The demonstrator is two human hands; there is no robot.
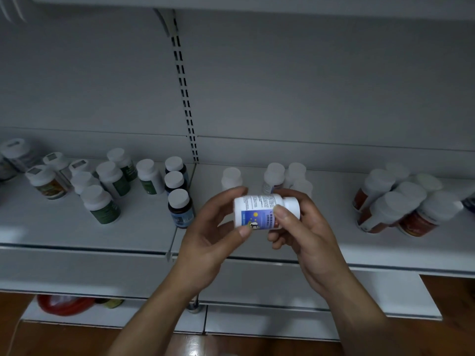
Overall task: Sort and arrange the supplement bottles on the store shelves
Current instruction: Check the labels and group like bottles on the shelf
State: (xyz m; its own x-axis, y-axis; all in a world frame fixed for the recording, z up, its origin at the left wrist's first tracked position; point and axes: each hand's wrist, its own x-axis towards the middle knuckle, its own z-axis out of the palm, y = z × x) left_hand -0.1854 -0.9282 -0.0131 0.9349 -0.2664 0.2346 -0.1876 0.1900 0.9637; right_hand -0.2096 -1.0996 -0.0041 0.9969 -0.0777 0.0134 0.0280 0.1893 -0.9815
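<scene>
A white bottle with a blue label [259,210] lies sideways in the air in front of the shelf [144,235], cap to the right. My left hand [208,242] grips its base end and my right hand [303,227] grips its cap end. Behind it on the shelf stand white bottles [231,178] with blue labels. A row of three dark bottles [178,206] stands just left of my hands. Green-label bottles [101,204] stand further left. Red-label bottles [390,209] cluster at the right, some leaning.
Orange-label and other white bottles [46,181] crowd the far left of the shelf. A slotted upright [183,93] runs up the back panel. Below, a lower shelf [270,322] holds a red coil [64,304]. Wooden floor shows at the bottom corners.
</scene>
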